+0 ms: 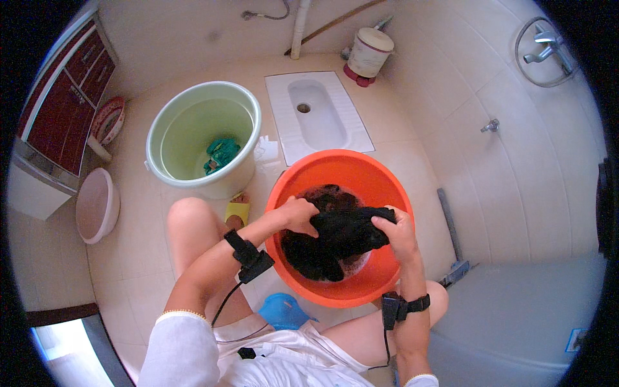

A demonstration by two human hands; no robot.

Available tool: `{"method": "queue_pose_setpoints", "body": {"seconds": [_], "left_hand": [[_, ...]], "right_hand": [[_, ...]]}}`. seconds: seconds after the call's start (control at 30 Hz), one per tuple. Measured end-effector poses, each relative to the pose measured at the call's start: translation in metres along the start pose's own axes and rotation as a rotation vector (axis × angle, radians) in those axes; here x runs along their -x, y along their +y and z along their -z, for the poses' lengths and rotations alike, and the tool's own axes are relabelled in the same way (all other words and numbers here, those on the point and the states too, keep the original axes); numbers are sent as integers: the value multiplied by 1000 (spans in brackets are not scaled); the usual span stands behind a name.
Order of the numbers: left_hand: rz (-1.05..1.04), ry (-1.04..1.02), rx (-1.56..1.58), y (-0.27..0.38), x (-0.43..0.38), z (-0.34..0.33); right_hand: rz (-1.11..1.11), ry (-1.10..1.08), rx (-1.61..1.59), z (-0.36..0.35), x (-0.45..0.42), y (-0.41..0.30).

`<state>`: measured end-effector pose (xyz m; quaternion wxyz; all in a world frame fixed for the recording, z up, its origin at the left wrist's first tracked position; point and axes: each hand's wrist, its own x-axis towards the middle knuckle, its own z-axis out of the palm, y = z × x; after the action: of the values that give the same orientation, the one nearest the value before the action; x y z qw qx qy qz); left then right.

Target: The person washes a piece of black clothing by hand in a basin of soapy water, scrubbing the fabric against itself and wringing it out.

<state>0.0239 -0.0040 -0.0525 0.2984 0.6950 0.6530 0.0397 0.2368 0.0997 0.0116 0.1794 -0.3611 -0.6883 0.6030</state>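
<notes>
An orange plastic basin (338,295) stands before me, with sudsy water at its bottom. A black cloth garment (350,232) is stretched between my hands over the basin, and more dark wet cloth lies in the water below it. My right hand (399,230) grips the garment's right end, thumb on top. On the left side, my left hand (301,216) holds the garment with thumb and fingers; part of its grip is hidden by the cloth.
A pale green bucket (157,167) holding green cloth (222,154) stands at the left, beyond my knee. Past the basin are a squat toilet (319,113) and a lidded bin (369,53). A pink basin (98,205) leans by the cabinet (60,118). Blue plastic (285,309) sits between my legs.
</notes>
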Motion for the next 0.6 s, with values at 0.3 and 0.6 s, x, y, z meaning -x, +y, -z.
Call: {"method": "queue_pose_setpoints", "body": {"seconds": [0.3, 0.6], "left_hand": [[246, 366, 1850, 18, -19, -7], [238, 369, 2040, 39, -41, -61]], "right_hand": [[151, 116, -193, -26, -10, 11], [609, 302, 628, -104, -9, 19]]}}
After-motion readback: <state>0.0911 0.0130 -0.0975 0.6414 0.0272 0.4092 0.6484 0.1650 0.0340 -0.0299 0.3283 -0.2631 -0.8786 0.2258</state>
